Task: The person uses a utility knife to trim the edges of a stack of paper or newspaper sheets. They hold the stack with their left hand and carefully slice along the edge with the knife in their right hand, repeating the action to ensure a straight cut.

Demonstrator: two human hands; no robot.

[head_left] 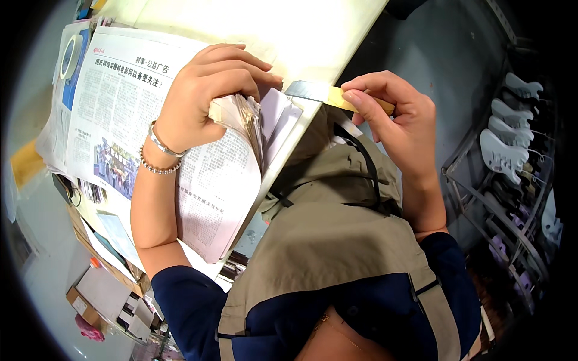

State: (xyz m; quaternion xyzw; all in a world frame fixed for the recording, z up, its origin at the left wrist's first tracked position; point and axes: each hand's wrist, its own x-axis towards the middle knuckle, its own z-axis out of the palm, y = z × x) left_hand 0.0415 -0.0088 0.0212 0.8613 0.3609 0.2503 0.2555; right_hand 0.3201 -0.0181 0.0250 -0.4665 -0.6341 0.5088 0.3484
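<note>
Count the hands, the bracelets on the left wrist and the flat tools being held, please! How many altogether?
Hands: 2 (bare left hand, bare right hand)
Bracelets: 2 (smooth silver-coloured bangle, silvery round-beaded bracelet)
Flat tools: 1 (long, yellow-and-silvery-grey flat tool)
Total: 5

There it was, the pale worktable (307,36), bare and bright at its far end! Layered newspaper sheets (123,108) sprawled across it, print showing, curling up beside the edge.
</note>
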